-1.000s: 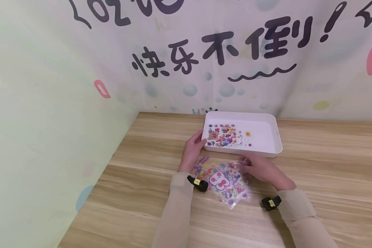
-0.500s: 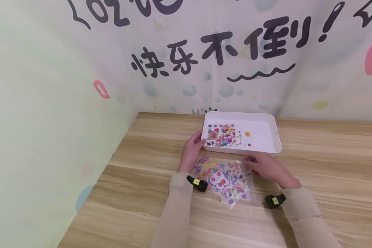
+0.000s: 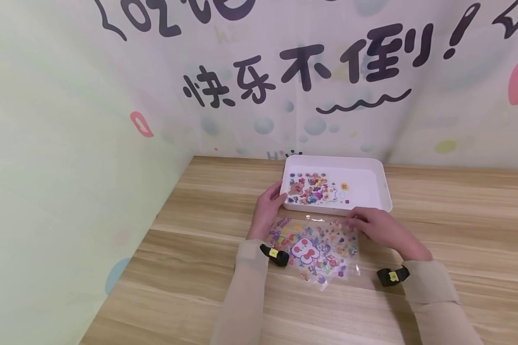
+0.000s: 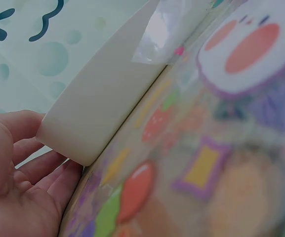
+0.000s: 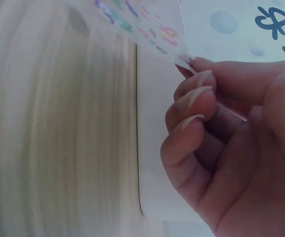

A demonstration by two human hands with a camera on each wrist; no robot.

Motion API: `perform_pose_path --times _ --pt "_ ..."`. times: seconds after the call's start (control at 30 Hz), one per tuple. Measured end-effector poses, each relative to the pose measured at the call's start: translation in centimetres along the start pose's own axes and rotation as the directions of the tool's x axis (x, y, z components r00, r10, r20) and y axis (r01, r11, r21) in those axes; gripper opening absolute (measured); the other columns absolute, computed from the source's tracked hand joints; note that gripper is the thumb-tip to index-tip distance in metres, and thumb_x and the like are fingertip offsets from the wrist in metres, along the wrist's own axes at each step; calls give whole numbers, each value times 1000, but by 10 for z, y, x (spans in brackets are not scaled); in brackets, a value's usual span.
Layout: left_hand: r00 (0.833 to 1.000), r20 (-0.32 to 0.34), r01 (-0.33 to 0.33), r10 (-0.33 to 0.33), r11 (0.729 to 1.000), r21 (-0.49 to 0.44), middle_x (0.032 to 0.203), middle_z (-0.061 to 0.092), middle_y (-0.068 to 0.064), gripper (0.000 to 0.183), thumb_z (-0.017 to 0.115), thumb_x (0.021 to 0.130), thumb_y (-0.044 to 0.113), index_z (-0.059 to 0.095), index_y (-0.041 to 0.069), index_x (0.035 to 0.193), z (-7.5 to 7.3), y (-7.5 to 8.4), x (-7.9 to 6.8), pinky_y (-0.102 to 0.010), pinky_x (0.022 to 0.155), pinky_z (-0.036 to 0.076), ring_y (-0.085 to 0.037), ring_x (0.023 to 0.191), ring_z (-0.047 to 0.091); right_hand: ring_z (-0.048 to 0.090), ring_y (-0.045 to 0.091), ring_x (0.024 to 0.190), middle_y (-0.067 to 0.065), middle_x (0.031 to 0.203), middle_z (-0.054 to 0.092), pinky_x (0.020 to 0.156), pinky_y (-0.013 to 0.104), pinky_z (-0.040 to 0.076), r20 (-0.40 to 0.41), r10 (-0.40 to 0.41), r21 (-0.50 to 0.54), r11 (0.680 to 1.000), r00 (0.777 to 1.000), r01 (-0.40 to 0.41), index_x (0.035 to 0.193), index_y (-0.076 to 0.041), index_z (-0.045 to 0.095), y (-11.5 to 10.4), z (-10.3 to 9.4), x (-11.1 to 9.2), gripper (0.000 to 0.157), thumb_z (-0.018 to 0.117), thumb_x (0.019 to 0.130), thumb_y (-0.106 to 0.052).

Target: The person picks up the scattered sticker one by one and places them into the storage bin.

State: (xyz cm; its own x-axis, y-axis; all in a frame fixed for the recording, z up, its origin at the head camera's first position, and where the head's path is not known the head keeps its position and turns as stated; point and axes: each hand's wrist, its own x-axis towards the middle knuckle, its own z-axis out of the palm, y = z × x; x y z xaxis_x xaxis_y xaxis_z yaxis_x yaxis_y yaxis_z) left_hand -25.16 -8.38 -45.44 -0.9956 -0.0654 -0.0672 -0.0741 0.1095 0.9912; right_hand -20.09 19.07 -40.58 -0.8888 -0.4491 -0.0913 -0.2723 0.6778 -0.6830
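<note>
My left hand [image 3: 267, 208] grips the left front corner of a white plastic tray [image 3: 373, 209]; the left wrist view shows the hand's fingers [image 4: 31, 126] around that corner. My right hand [image 3: 377, 227] pinches the corner of a clear sticker sheet [image 5: 147, 29] between thumb and fingertips, and the sheet hangs tilted in the right wrist view. In front of the tray, clear sheets with colourful stickers overlap, a white rabbit-like figure [image 3: 305, 251] among the prints. Glare covers parts of the film.
Inside the tray's left half lie clear sticker sheets [image 3: 312, 189] with a brown bear and small prints. The wooden table [image 3: 207, 201] meets a printed wall cloth [image 3: 233, 129] just behind the tray. A pale wall stands at the left.
My right hand has moved right, drawing the pinched sheet rightward across the other film, so more of it shows. My left hand stays at the tray corner.
</note>
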Motion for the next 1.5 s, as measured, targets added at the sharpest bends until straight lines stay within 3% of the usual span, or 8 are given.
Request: perform_pose_path --times 0.33,0.63,0.97,1.5 --pt "1000 5 -6 6 1000 -3 132 45 9 42 54 90 24 44 28 131 0 -1 0 -24 94 40 -9 119 42 44 14 51 2 66 50 43 24 39 -27 -46 3 999 999 46 96 -9 61 10 -7 -2 16 45 93 -11" --pt "1000 4 -4 4 1000 0 132 45 10 43 53 90 22 43 26 132 0 0 0 -22 93 41 -7 118 43 44 14 52 5 67 49 42 24 37 -47 -39 19 999 998 40 96 -9 61 14 -11 -2 18 43 94 -12" --pt "1000 4 -10 10 1000 -18 131 46 7 42 53 90 20 45 24 131 -1 -1 2 -20 93 40 -8 118 43 42 14 51 3 61 45 42 26 36 -114 15 11 1000 993 -14 98 -9 58 16 -19 -5 22 40 96 -22" --pt "1000 -1 -12 12 1000 -5 131 46 9 43 54 89 20 44 25 131 0 -1 3 -19 91 41 -7 117 43 45 20 58 11 69 48 46 28 39 -120 87 53 995 989 -81 106 -7 54 20 -29 -12 28 38 96 -28"
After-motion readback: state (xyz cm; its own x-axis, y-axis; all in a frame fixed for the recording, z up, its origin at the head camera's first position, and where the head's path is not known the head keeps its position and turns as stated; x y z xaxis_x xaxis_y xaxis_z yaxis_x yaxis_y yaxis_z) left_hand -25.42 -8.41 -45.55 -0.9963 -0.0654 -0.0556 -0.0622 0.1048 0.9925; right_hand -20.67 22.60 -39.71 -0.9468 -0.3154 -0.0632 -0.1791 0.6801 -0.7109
